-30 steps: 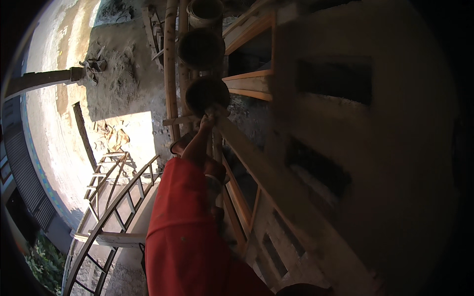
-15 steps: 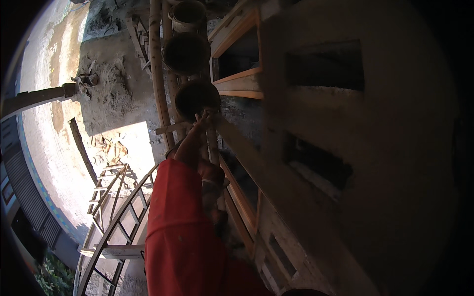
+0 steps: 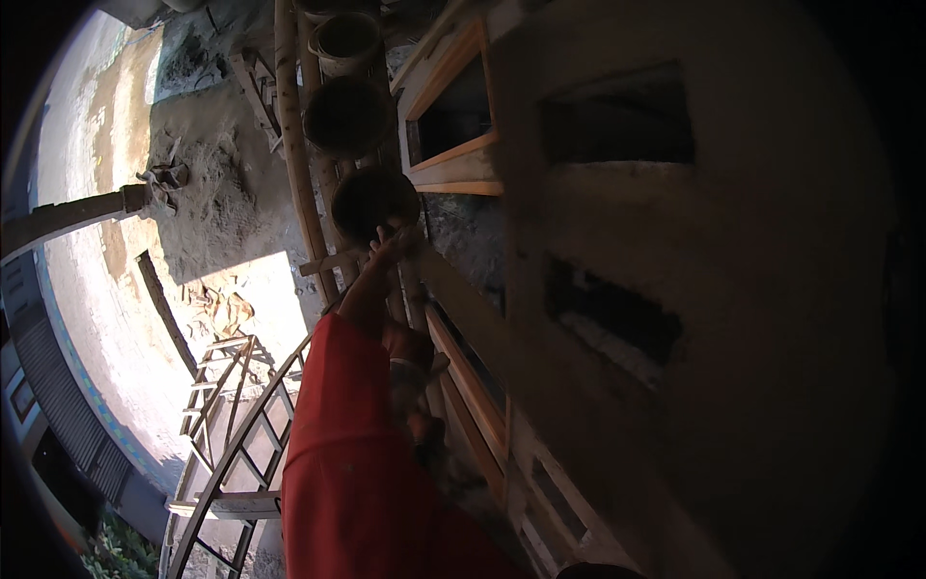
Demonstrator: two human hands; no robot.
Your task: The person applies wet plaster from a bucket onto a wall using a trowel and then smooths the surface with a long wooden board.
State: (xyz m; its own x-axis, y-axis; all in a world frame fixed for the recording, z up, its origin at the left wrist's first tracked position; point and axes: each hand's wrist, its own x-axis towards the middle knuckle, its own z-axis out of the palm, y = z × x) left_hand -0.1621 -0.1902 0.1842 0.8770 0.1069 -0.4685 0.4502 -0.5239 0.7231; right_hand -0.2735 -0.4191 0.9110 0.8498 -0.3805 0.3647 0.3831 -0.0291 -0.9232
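Observation:
My left hand (image 3: pixel 384 243), at the end of a red sleeve (image 3: pixel 347 434), reaches up the centre with fingers apart and extended. It touches the upper end of a long pale board (image 3: pixel 449 280), beside the rim of a dark bucket (image 3: pixel 374 201). The board slants down to the lower right into shadow. A second bucket (image 3: pixel 347 116) and a third, paler one (image 3: pixel 342 56) stand beyond, along wooden poles (image 3: pixel 297 183). Dim bare limbs show beneath my arm. My right hand is not visible.
Metal ladder-like frames (image 3: pixel 246 454) with a plank (image 3: pixel 236 504) are at lower left. Far below lies sunlit, rubble-strewn ground (image 3: pixel 212 309) with a beam (image 3: pixel 164 304). A shadowed wall (image 3: pixel 772 289) with openings and orange timber frames (image 3: pixel 453 154) fills the right.
My left hand's fingers have spread from a tighter hold on the board's end. The view has shifted, moving the buckets left and the ground and ladders slightly down in the picture.

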